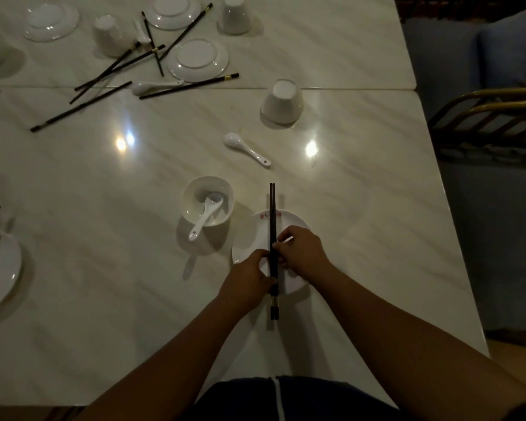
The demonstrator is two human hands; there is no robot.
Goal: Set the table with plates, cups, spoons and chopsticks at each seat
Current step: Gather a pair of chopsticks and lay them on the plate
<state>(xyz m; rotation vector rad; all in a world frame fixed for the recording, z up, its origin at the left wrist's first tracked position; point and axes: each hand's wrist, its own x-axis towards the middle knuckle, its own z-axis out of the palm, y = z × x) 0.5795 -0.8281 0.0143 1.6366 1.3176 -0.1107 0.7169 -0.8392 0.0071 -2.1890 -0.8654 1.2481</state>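
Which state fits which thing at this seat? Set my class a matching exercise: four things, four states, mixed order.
Things: 1 chopstick pair; 2 nearest cup; 3 far spoon; 4 near spoon.
States: A upside down; B in the bowl; C held by left hand and right hand over the plate; D flat on the table.
Pairs: 1-C; 2-A; 3-D; 4-B.

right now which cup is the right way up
The cup beside the near plate, with a spoon resting inside it; the other cups stand upside down.

Dark chopsticks [273, 208] paired, straight across white plate [249, 238]; spoon [206, 212] in upright cup [192, 205] beside.
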